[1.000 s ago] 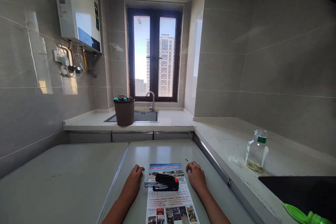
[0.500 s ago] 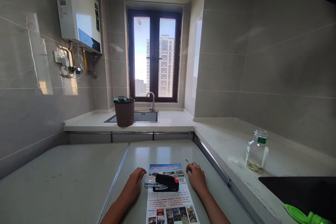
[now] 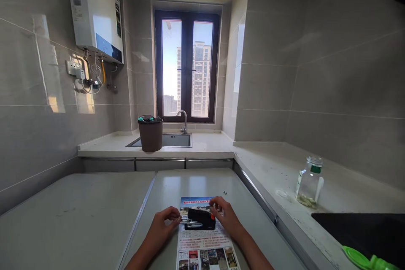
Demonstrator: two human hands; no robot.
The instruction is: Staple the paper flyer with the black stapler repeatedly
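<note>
A black stapler with an orange-red part at its right end lies across a printed sheet. Its metal staple tray sticks out to the left. My left hand is closed, thumb and fingertips pinching the outer end of that tray. From the other side, my right hand curls its fingers around the stapler's right end, the thumb by the orange-red part. The exact right-hand contact is partly hidden.
Two tiny bits lie on the pale tabletop beyond the sheet. On the right counter stand a glass jar, a clear lid and a green object. A brown bucket sits by the sink.
Both hands have moved inward from beside the sheet to the two ends of the stapler. The stapler's body lies in the same place.
</note>
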